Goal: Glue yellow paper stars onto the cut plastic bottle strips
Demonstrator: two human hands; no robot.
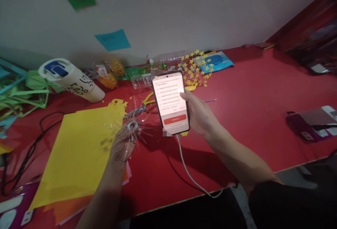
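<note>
Phone (171, 102) upright in right hand (200, 115), fingers wrapped round its right edge, above mid-table near the front edge; white cable (188, 173) trails off that edge. Left hand (123, 145) pinches a clear plastic cut-out (133, 126) over the yellow sheet (79, 152). Best to keep the cable slack and the grip on the spokes light.

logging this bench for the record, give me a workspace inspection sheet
surface: red table, yellow paper sheet on it
job's things: lit phone; clear cut-plastic piece with spokes
clutter: white tumbler lying down, yellow stars, green paper strips, pliers
hands: right hand holds phone; left hand holds plastic piece
cables: white cable from phone; black cable at left
surroundings: wall with green and blue paper
</note>
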